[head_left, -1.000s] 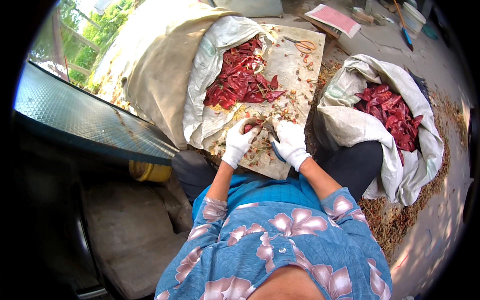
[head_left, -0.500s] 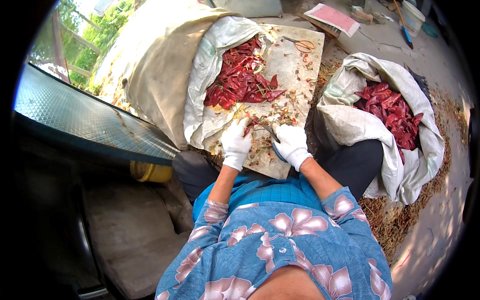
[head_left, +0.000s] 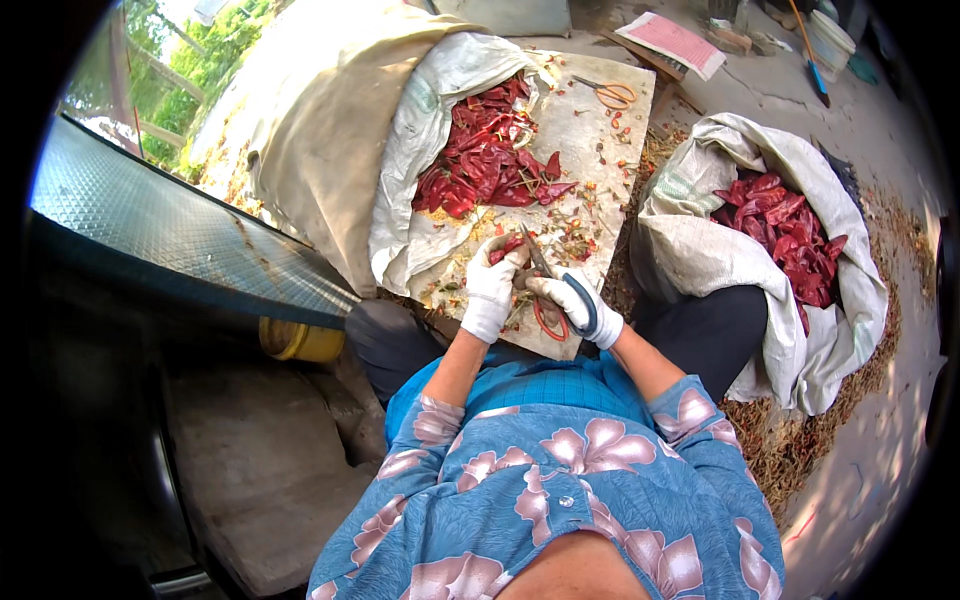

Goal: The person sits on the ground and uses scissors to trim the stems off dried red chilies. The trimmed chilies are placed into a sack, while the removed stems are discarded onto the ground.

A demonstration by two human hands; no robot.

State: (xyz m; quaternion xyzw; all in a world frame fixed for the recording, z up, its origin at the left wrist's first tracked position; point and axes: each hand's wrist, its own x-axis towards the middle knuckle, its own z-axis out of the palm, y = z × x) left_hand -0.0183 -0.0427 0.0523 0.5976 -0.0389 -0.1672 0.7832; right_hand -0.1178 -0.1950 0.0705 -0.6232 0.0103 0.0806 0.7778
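Note:
My left hand, in a white knitted glove, pinches a dried red chili over a pale board littered with stems and seeds. My gloved right hand is closed on scissors with red and blue handles, their blades pointing up beside the chili. Just beyond, a pile of red chilies lies at the mouth of a large sack on the board's left. A second pair of scissors with orange handles lies at the board's far end.
An open white sack of red chilies stands on my right, amid dried debris. A quilted silver panel is on my left, above a yellow bucket. A broom, a white bucket and a pink sheet are at the back.
My right hand has turned and moved slightly down, so the scissors now point upward and their red handle shows. My left hand has shifted slightly right with the chili.

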